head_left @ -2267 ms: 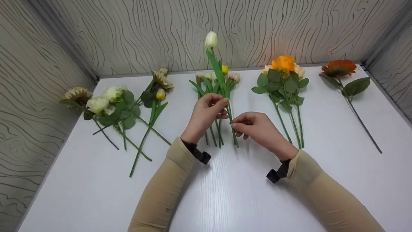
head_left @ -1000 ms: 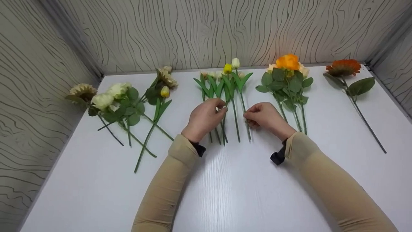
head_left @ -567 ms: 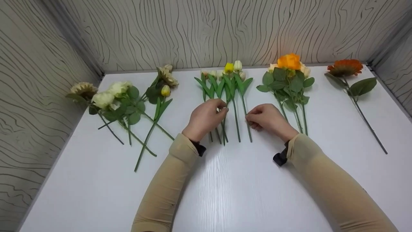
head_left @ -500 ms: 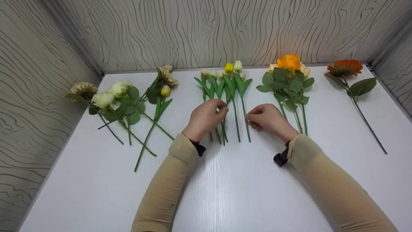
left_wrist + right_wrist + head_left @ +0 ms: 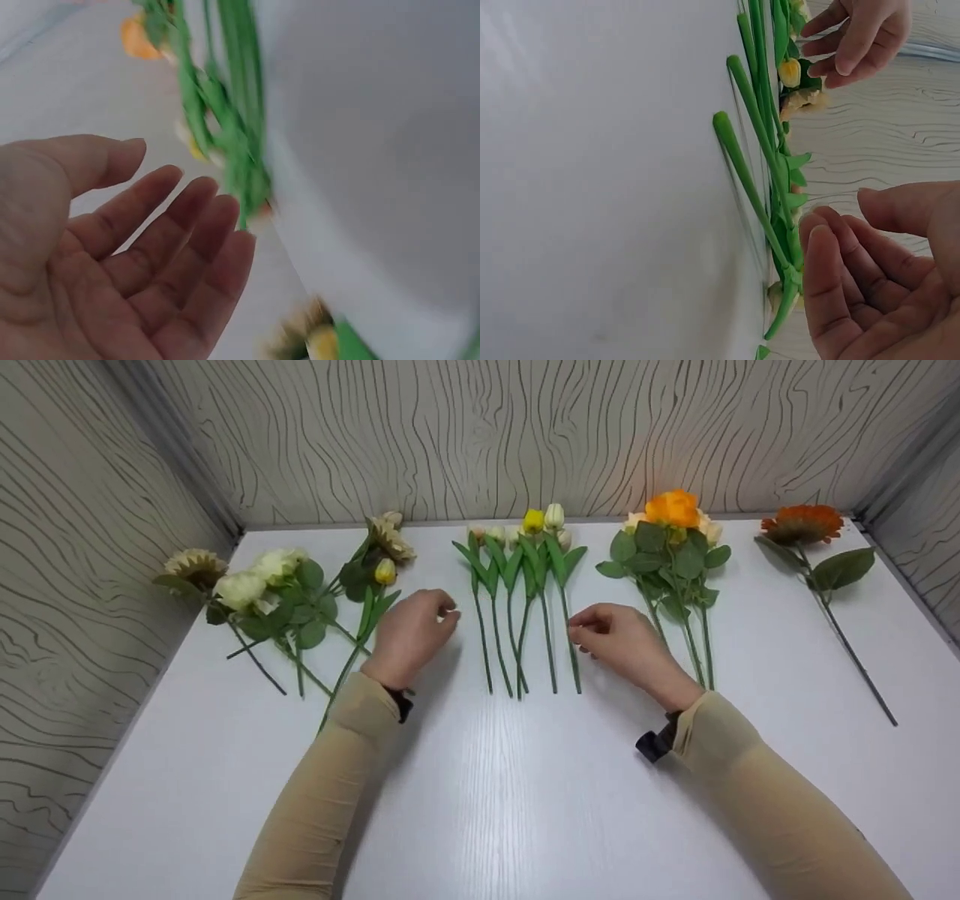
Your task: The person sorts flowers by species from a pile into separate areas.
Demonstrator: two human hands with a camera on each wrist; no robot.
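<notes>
A row of tulips (image 5: 513,568) is lying across the middle of the surface (image 5: 480,802), blooms pointing toward the patterned wall (image 5: 420,442). At its right end a white tulip (image 5: 554,516) is resting beside a yellow tulip (image 5: 533,520). The right hand (image 5: 631,649) is hovering by the white one's stem, thumb and fingers parted, pinching nothing; whether a fingertip is touching the stem, I cannot tell from here. The left hand (image 5: 412,636) is holding nothing, its fingers loosely spread, left of the row. The work in hand appears to be setting the tulips side by side. Good handling would mean guiding the end stem lightly by its middle, keeping it parallel with its neighbour. Overlapping leaves could be catching and dragging adjacent blooms. Two stems mid-row are crossing; raising the upper one before moving it should be sparing the others. The bunch with an orange bloom (image 5: 671,508) is lying near the right hand, so the wrist should be giving it room.
</notes>
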